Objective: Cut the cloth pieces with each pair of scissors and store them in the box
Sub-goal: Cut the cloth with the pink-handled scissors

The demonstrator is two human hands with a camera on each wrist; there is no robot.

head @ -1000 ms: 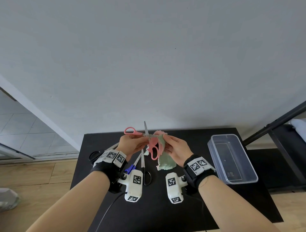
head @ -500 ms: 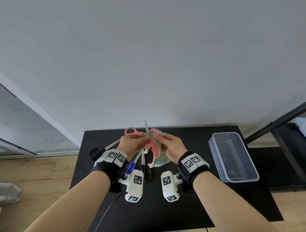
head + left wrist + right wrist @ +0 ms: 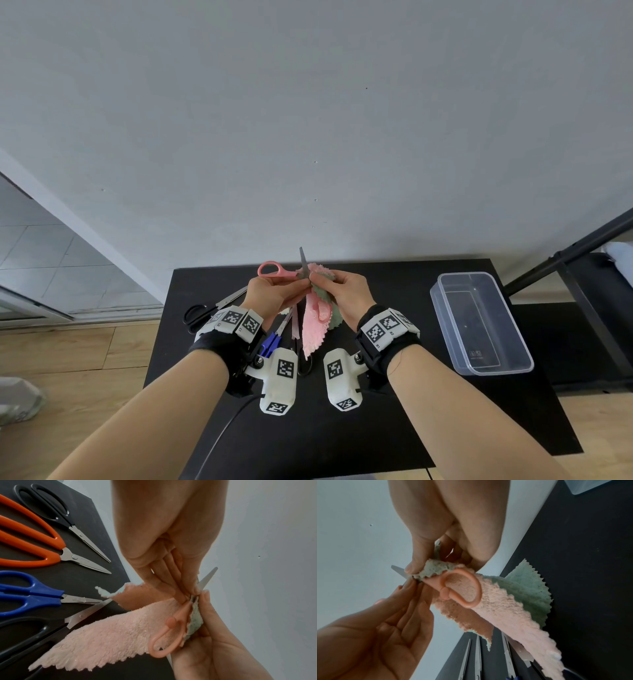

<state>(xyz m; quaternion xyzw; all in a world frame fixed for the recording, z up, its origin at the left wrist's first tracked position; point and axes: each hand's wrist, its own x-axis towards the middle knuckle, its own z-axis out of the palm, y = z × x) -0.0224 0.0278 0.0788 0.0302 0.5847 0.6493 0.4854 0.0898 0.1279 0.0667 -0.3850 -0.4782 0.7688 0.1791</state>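
Note:
Both hands are raised above the black table (image 3: 394,428). The pink-handled scissors (image 3: 274,270) are spread wide, with one blade (image 3: 302,258) pointing up and one handle loop (image 3: 163,643) hanging in front of the cloth. My left hand (image 3: 297,283) pinches the scissors near the pivot. The right hand (image 3: 320,279) pinches the top of a pink cloth piece (image 3: 313,330) and a green cloth piece (image 3: 527,588) against the blades. The pink piece hangs down over the green one. A clear plastic box (image 3: 445,322) stands at the right of the table with nothing visible inside.
Other scissors lie on the table under and left of my hands: an orange-handled pair (image 3: 34,547), a small black pair (image 3: 51,509), a blue pair (image 3: 30,592) and a large black pair (image 3: 34,635). A grey wall is behind; a black frame (image 3: 582,246) stands right.
The hands have drawn closer together at the scissors' pivot. A long pink flap now hangs below them, covering most of the green cloth that showed before.

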